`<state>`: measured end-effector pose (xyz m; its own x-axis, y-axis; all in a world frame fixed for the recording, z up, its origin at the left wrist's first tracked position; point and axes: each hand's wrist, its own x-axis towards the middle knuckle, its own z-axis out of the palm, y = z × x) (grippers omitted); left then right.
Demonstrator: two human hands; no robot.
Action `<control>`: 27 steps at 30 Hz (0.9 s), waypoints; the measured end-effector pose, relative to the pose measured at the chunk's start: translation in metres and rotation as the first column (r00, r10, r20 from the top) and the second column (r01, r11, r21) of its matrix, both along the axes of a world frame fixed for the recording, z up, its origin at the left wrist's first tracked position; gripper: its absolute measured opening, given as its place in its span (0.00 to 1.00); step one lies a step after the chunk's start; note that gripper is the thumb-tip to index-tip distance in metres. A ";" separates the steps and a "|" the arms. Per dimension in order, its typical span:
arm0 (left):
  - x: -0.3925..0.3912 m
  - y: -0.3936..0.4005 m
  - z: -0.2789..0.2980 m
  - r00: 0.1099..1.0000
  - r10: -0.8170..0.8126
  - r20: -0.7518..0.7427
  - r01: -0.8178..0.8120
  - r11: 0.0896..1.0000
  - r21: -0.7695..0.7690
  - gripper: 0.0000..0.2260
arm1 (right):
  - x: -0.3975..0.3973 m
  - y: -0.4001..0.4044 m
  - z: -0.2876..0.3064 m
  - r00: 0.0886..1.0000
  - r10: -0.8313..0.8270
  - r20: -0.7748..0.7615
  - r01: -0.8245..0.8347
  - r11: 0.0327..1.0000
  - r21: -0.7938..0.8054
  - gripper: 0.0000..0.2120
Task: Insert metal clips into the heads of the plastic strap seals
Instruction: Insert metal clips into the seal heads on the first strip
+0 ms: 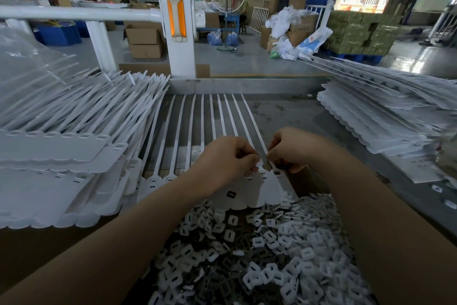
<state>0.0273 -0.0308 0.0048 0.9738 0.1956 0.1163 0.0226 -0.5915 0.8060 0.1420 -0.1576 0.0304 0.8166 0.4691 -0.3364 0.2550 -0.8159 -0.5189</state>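
White plastic strap seals (249, 188) look light and bendy, best pinched at the stiffer heads, where left hand (227, 158) and right hand (291, 148) fingertips pinch at twelve o'clock.

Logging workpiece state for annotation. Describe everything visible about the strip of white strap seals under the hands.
The strip of white plastic strap seals lies flat on the grey metal bench, joined side by side at scalloped tag ends, thin tails fanning away. Slotted heads sit near the hands. The left hand and right hand both pinch at heads on the strip's right side. One dark metal clip rests on a tag. Its near edge overlaps the loose pile of white caps and dark clips.
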 end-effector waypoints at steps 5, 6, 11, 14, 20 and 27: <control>0.002 0.001 0.003 0.999 -0.013 -0.040 0.013 1.000 0.003 0.08 | -0.001 0.001 0.000 1.000 0.010 0.003 -0.010 1.000 -0.011 0.08; 0.004 0.001 0.004 0.998 -0.016 -0.054 0.017 1.000 0.013 0.08 | -0.001 0.001 0.000 1.000 0.012 0.005 -0.012 1.000 -0.015 0.07; 0.008 0.005 0.011 0.987 -0.038 -0.158 0.037 0.999 -0.004 0.05 | -0.001 0.000 0.000 1.000 0.014 0.008 -0.014 1.000 -0.016 0.05; 0.011 0.003 0.017 0.974 -0.059 -0.221 0.062 0.998 0.007 0.06 | -0.001 0.000 0.001 1.000 0.022 0.004 -0.022 1.000 -0.016 0.05; 0.020 -0.012 0.018 0.982 -0.012 -0.189 0.023 0.998 0.057 0.06 | -0.002 0.001 0.002 1.000 0.017 0.000 -0.017 1.000 -0.016 0.06; 0.022 -0.018 0.009 0.986 0.056 -0.156 -0.031 0.987 0.159 0.04 | 0.000 0.000 0.001 1.000 0.025 -0.003 -0.025 1.000 -0.011 0.07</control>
